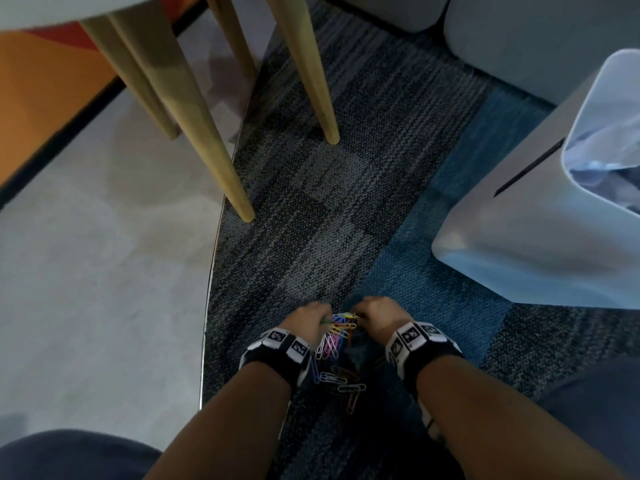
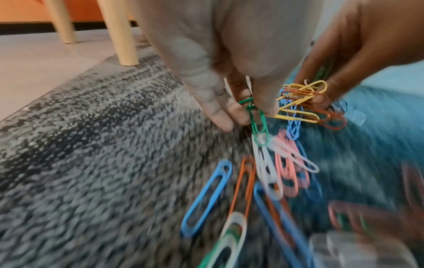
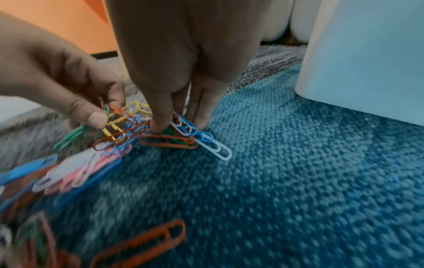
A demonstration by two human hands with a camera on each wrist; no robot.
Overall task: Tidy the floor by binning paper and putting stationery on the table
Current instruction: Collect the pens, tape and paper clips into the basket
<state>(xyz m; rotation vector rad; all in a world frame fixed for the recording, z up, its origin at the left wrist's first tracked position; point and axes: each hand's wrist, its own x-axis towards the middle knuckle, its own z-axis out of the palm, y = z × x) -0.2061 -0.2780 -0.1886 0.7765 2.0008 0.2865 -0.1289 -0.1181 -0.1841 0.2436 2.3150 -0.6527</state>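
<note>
A pile of coloured paper clips lies on the carpet between my two hands. My left hand pinches a green clip with thumb and fingertips, and white and pink clips dangle from it. My right hand pinches a bunch of orange, blue and white clips against the carpet. Yellow and orange clips tangle between both hands. More clips lie loose near my wrists. The light bin stands to the right with crumpled paper inside.
Wooden table legs stand ahead on the left, one on the grey carpet. A pale hard floor borders the carpet on the left. Grey upholstered furniture sits behind the bin. My knees are at the lower corners.
</note>
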